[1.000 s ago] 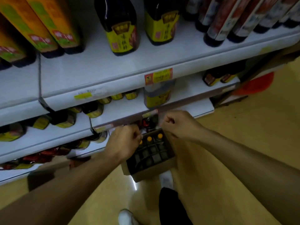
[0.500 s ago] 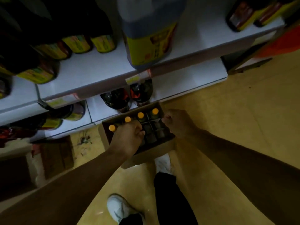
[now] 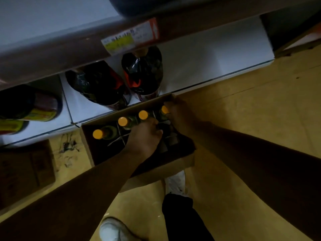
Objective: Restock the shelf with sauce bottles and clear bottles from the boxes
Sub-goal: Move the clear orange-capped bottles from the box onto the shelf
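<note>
cardboard box (image 3: 156, 173) — both hands inside, among round orange-capped bottles (image 3: 123, 121).

your open box (image 3: 157, 173) sits on the floor (image 3: 251, 110) against the bottom shelf (image 3: 208, 58), four capped bottles (image 3: 123, 121) along its far side. both your hands are inside it. two large bottles (image 3: 142, 72) stand on that shelf behind it; another box (image 3: 24, 171) lies left.

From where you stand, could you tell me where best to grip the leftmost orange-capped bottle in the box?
Probably at the neck just under its orange cap, fingers coming straight down from above: the bottle stands upright in the box, cardboard dividers surrounding its body.
</note>
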